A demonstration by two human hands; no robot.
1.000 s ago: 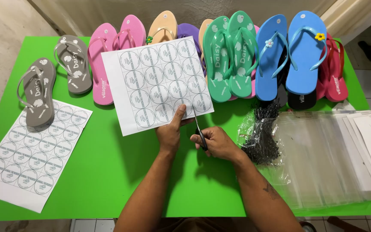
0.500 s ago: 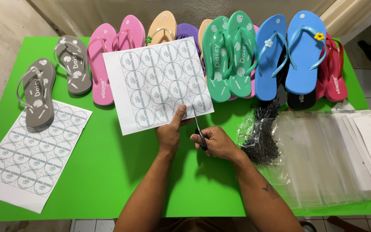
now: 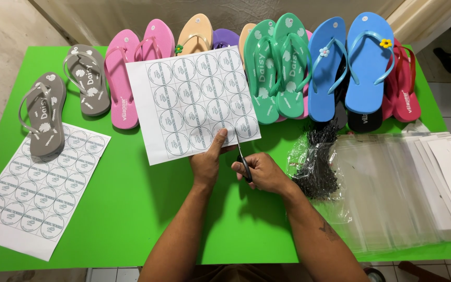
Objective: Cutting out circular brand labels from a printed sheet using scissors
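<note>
Seen from the head camera, a person at a green table (image 3: 131, 209) cuts into a white sheet of round labels (image 3: 194, 102). The left hand (image 3: 207, 159) pinches the sheet's near edge, thumb on top and fingers closed on the paper, holding it lifted and taut, seemingly so the blades can run straight between two columns. The right hand (image 3: 262, 172), just at 3 o'clock of the left, is wrapped shut around the handles of a pair of scissors (image 3: 242, 159), whose blades point toward 12 o'clock and bite into the sheet's lower edge.

The sheet sits at the table's middle, its far edge overlapping the footwear behind. A second label sheet (image 3: 37, 190) lies flat at 9 o'clock, one corner pinned under a grey flip-flop (image 3: 42, 115). A row of flip-flops in pink (image 3: 121, 78), green (image 3: 277, 68) and blue (image 3: 350, 62) lines the 12 o'clock edge. At 3 o'clock, a bundle of black ties (image 3: 317, 167) rests beside a stack of clear plastic bags (image 3: 392, 188), within easy reach of the cutting hand.
</note>
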